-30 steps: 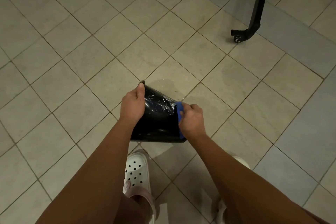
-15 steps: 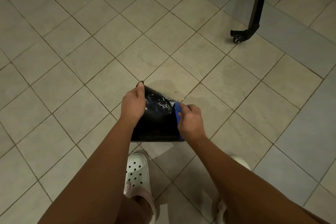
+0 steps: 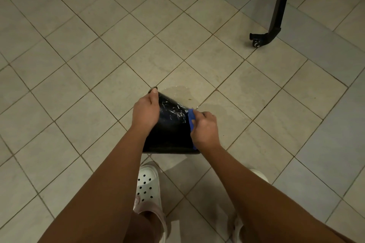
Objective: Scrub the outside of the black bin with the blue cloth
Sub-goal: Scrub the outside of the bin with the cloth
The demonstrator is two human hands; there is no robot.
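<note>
Black bin [image 3: 169, 130] tilted over tiled floor [image 3: 79, 65], held near centre. Left hand [image 3: 146, 111] grips bin's left side; right hand [image 3: 204, 128] clutches blue cloth [image 3: 191, 118] against right side. Scrubbing underway; next likely needs turning bin to unwiped parts

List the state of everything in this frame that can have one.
black bin: tipped over, not upright; white streaks on its outer wall.
blue cloth: pressed against the bin's right side.
left hand: grips the bin's left side.
right hand: holds the cloth on the bin.
tiled floor: wet patch just beyond the bin.
white clog: worn, flat on the floor.
</note>
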